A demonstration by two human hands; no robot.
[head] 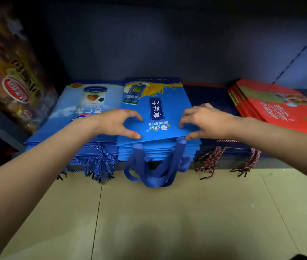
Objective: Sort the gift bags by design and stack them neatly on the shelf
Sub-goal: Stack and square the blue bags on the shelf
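Shelf (pixel 214 94) centre: I see left hand (pixel 115 122) and right hand (pixel 205 121), fingers curled, pinching top blue bag (pixel 156 109); red stack (pixel 280 107) at 2 o'clock.

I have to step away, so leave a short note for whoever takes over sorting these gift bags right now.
Left hand and right hand: both grip the near edge of the top blue juice bag, which lies on its matching stack, slightly askew.
Light blue almond bags: stacked to the left.
Dark navy bags: stacked to the right.
Red bags: fanned pile at far right.
Done: four designs separated on the shelf.
Left: square up the top juice bag, probably tidy the red pile and the hanging handles.
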